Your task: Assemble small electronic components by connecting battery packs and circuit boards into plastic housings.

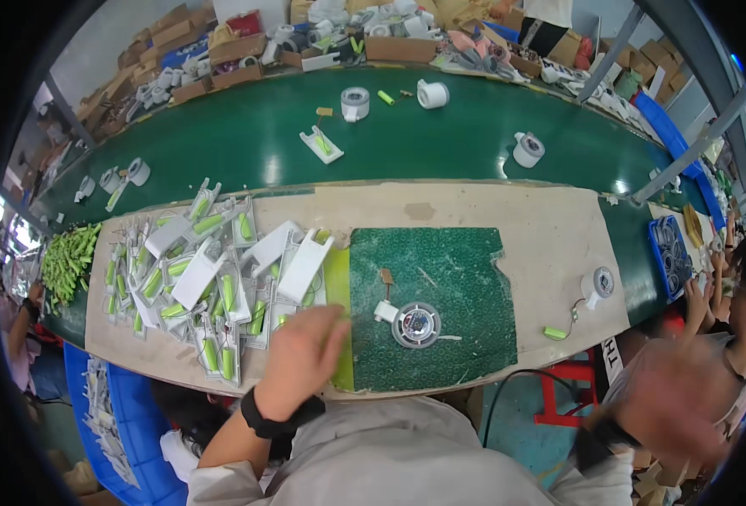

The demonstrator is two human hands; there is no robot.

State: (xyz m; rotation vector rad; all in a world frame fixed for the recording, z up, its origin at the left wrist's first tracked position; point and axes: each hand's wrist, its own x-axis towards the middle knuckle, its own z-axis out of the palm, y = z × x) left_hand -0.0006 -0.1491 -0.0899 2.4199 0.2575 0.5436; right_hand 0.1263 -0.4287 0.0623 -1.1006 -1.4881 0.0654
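Note:
My left hand [307, 347], fingers curled downward, is at the right edge of a pile of white plastic housings [200, 274] fitted with lime-green battery cells and thin wires. Whatever lies under its fingers is hidden. Smeared by motion, my right hand [670, 401] is off the table's front edge at the right, and its fingers cannot be made out. Between the hands, a round white-and-grey fan head [416, 325] lies on a worn green mat [466, 287], its inner parts facing up. A small brown board [386, 276] is wired to its neck.
Another fan head [598, 285] with a wired green battery [554, 333] lies right of the mat. Loose green batteries [69, 261] are heaped far left. Beyond the table, a green conveyor belt [246, 126] carries scattered parts. A blue bin [124, 422] stands lower left; a co-worker [740, 312] sits right.

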